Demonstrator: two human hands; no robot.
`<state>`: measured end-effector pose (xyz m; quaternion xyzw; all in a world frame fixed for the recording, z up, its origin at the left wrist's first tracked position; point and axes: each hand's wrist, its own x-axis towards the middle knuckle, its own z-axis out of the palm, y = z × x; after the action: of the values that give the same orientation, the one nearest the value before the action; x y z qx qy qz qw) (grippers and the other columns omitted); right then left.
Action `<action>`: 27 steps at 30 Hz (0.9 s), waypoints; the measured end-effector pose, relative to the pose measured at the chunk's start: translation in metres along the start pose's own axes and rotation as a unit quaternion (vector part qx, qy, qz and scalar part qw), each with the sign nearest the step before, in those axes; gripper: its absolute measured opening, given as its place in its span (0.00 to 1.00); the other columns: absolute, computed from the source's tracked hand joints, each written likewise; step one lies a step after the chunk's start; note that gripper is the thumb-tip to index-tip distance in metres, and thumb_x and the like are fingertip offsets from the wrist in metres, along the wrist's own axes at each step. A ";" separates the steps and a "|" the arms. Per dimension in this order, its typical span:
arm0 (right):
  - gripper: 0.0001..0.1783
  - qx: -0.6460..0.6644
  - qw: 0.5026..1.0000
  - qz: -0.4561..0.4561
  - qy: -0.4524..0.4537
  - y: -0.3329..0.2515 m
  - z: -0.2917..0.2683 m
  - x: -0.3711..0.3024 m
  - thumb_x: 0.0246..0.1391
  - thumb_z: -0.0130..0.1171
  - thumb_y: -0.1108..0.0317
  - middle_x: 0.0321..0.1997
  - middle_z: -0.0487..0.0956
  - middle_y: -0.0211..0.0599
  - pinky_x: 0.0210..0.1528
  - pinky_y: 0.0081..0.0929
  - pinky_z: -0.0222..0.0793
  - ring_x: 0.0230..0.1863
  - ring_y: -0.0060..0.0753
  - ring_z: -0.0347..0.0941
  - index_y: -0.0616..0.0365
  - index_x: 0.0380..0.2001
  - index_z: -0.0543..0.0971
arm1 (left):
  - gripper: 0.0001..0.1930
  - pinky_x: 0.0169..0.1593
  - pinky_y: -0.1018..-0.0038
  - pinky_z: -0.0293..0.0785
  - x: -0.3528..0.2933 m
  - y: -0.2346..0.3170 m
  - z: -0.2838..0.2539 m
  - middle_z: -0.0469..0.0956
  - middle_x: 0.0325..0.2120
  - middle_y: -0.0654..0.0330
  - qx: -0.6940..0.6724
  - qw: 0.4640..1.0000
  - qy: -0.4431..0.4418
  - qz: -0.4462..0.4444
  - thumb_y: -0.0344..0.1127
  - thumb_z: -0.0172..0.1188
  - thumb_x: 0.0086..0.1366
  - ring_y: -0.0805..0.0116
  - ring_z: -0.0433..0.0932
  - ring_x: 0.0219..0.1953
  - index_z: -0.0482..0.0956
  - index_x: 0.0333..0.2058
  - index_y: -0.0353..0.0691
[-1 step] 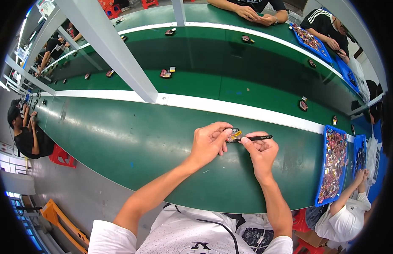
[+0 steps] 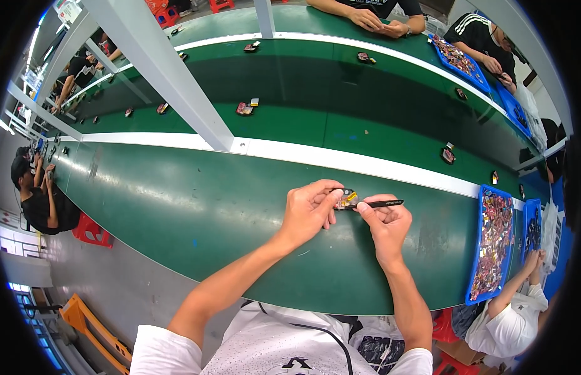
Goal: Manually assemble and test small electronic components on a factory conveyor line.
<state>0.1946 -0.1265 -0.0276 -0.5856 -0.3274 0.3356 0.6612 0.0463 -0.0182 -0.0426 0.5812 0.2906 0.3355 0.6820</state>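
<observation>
Pinching a small black gadget (image 2: 348,199) by its left side, the left fingers (image 2: 328,199) face right fingers (image 2: 368,214) gripping black tweezers (image 2: 387,203) that point left toward it.

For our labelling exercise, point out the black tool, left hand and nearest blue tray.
Black tool (image 2: 386,204), head view: its right part.
Left hand (image 2: 306,209), head view: back of the hand.
Nearest blue tray (image 2: 472,286), head view: left rim.

The tweezers (image 2: 385,203) in the right fingers (image 2: 397,219) looked smooth, metal or plastic unclear; the case (image 2: 347,199) at the left fingers seemed plastic. Beneath them, the table (image 2: 240,187) was smooth, glossy and scuffed. Rightward stood a shiny plastic tray (image 2: 474,262); beyond, leftward, a painted metal post (image 2: 171,75); nearer, a matt cloth shirt (image 2: 259,347).
</observation>
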 end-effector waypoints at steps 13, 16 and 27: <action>0.06 0.002 1.000 -0.022 -0.006 0.004 -0.001 0.001 0.55 0.68 0.81 0.28 0.81 0.28 0.24 0.10 0.59 0.24 0.08 0.69 0.66 0.36 0.81 | 0.12 0.19 0.81 0.71 0.002 -0.001 -0.005 0.82 0.26 0.57 0.019 1.000 -0.019 -0.012 0.32 0.59 0.73 0.76 0.78 0.20 0.81 0.46 0.27; 0.06 -0.021 0.997 -0.076 0.003 0.008 0.000 -0.001 0.55 0.70 0.80 0.26 0.79 0.25 0.21 0.10 0.51 0.20 0.05 0.62 0.65 0.35 0.82 | 0.12 0.19 0.80 0.72 0.004 -0.005 -0.008 0.82 0.26 0.56 -0.015 0.999 -0.038 -0.031 0.32 0.59 0.73 0.75 0.78 0.20 0.81 0.46 0.26; 0.06 -0.148 0.965 -0.213 0.041 0.007 0.007 -0.008 0.49 0.75 0.78 0.18 0.76 0.20 0.17 0.16 0.46 0.14 0.07 0.56 0.61 0.31 0.86 | 0.14 0.20 0.80 0.74 0.004 -0.003 -0.008 0.83 0.29 0.55 -0.055 0.997 -0.036 -0.042 0.34 0.59 0.73 0.73 0.80 0.21 0.81 0.46 0.25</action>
<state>0.1837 -0.1286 -0.0343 -0.6074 -0.4629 0.1106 0.6360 0.0429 -0.0106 -0.0463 0.5418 0.2710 0.3011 0.7365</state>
